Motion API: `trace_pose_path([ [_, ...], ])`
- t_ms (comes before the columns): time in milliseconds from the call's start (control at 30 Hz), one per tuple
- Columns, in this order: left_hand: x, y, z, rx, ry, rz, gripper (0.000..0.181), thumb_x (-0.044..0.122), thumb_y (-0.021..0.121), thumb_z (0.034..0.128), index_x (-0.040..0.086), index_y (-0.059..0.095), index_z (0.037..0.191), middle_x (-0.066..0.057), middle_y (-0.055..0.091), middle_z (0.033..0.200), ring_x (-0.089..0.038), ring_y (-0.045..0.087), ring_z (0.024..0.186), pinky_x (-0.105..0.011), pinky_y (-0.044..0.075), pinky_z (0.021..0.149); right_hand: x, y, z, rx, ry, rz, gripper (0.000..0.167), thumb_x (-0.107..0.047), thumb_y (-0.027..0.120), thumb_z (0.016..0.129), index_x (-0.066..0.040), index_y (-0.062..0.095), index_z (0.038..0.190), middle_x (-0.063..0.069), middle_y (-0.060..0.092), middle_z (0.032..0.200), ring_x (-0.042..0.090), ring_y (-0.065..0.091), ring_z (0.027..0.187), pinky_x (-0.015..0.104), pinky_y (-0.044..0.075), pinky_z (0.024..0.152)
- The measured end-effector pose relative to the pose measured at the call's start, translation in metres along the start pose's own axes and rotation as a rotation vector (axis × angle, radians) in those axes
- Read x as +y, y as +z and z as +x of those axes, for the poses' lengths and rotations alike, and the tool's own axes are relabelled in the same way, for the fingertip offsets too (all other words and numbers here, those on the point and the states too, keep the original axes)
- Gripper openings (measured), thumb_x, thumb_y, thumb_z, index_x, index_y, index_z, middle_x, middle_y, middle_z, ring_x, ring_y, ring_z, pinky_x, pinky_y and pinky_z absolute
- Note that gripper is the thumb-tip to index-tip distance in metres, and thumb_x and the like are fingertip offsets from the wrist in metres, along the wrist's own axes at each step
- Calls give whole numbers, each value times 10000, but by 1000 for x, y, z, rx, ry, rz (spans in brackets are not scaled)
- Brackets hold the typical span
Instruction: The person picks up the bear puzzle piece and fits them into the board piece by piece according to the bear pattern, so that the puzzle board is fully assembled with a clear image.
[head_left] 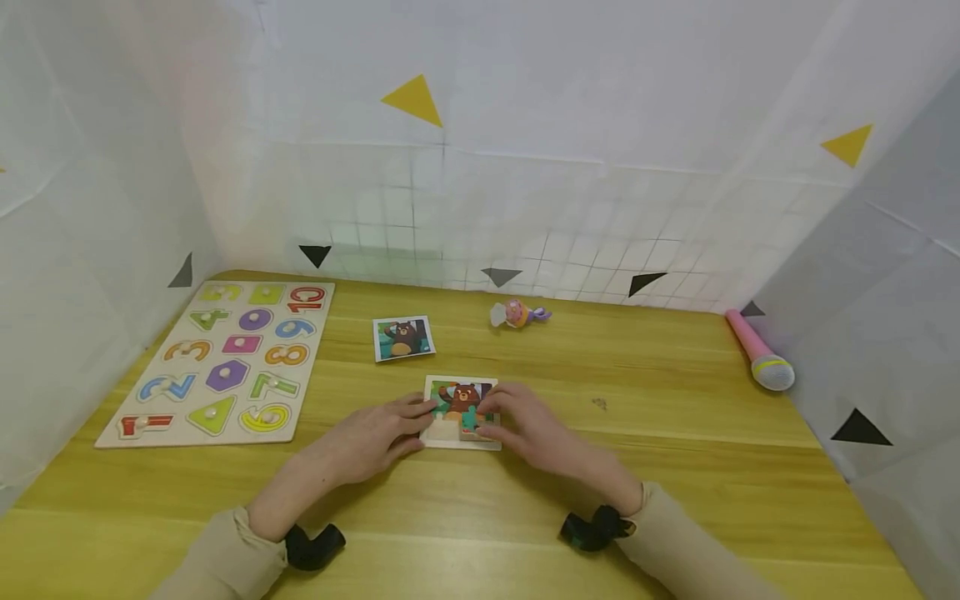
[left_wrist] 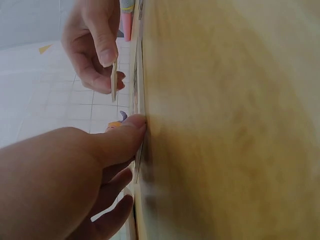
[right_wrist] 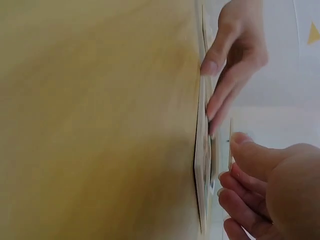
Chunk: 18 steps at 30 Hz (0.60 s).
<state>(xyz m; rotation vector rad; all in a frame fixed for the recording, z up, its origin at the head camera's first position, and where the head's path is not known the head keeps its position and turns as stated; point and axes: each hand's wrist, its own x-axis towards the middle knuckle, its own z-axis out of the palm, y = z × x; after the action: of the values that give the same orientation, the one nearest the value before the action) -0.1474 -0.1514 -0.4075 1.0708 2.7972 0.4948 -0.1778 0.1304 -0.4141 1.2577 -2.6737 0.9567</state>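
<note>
A small wooden jigsaw board point(head_left: 446, 431) with a brown bear picture lies on the table before me; a bare patch shows at its lower left. My left hand point(head_left: 381, 433) holds the board's left side, thumb at the near edge and fingers over the top. Between thumb and fingers, my right hand point(head_left: 532, 429) pinches a jigsaw piece point(head_left: 470, 422) above the board's lower right. In the left wrist view this thin piece point(left_wrist: 114, 82) is seen edge-on, apart from the board. The right wrist view shows the pinched piece partly hidden by fingers.
Behind the board lies a matching bear picture card point(head_left: 404, 338). A large number-and-shape peg puzzle point(head_left: 315, 385) covers the left side. Farther back is a small candy-shaped toy point(head_left: 516, 314); a pink toy microphone point(head_left: 759, 354) lies at the right. White sheeting point(head_left: 525, 100) encloses the table.
</note>
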Motion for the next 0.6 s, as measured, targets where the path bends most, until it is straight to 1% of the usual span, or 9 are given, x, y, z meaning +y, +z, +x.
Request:
trace_pose_path([
  [167, -1, 0, 0, -4, 1, 0, 433, 271, 565, 1031, 83, 567, 1422, -65, 452, 1550, -292, 489, 1375, -466, 471, 1070, -8, 8, 16, -32, -15, 9, 195, -203, 679, 963, -60, 673, 1094, 42, 630, 1047, 184, 573, 945, 316, 517, 825],
  [333, -2, 1, 0, -1, 5, -9, 441, 276, 563, 1032, 89, 557, 1431, -65, 445, 1555, -284, 503, 1362, -458, 479, 1063, -14, 14, 27, -26, -60, 13, 179, -198, 684, 959, -61, 671, 1074, 46, 616, 1007, 192, 542, 873, 259, 469, 743],
  [433, -3, 1, 0, 12, 6, -27, 429, 273, 574, 1027, 93, 576, 1417, -67, 459, 1545, -283, 518, 1348, -456, 486, 1056, -13, 17, 30, -23, -92, 8, 165, -186, 683, 959, -59, 666, 1063, 54, 613, 1002, 199, 533, 857, 249, 456, 740],
  [600, -3, 3, 2, 22, -6, -66, 394, 264, 586, 1021, 95, 615, 1376, -72, 480, 1528, -280, 529, 1338, -460, 484, 1060, -10, 22, 27, -7, -100, 8, 160, -167, 695, 948, -52, 666, 1056, 64, 615, 1031, 203, 536, 890, 274, 474, 777],
])
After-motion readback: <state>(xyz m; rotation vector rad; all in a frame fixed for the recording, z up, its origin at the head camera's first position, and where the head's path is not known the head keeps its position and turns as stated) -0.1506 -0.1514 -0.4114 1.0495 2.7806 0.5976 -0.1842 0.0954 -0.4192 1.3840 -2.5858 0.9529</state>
